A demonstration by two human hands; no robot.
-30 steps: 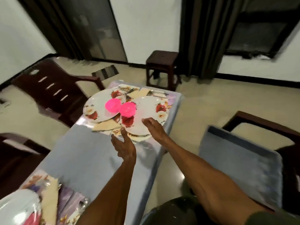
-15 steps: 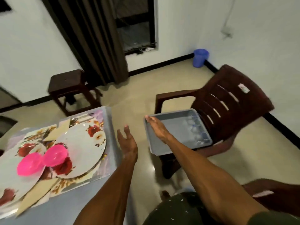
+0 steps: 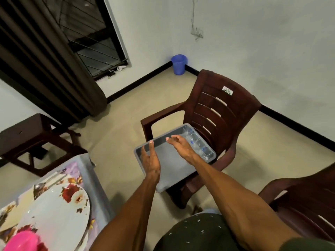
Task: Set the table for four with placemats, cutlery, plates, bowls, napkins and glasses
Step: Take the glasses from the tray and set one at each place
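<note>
Hands have left the table (image 3: 101,180) and now reach over the grey tray (image 3: 170,165) on the brown chair (image 3: 217,113); your view has swung from the set plates to the last items, so the glasses step looks next. Left hand (image 3: 151,161) and right hand (image 3: 182,147) are both spread, fingers straight, holding nothing. Tray holds only clear glasses (image 3: 197,142), lined along its far edge just past your right fingers. On the table, a floral plate (image 3: 54,214) carries a pink bowl (image 3: 23,240).

pink bowl (image 3: 21,240) cut off; glasses (image 3: 197,144) blurry, perhaps four.
</note>
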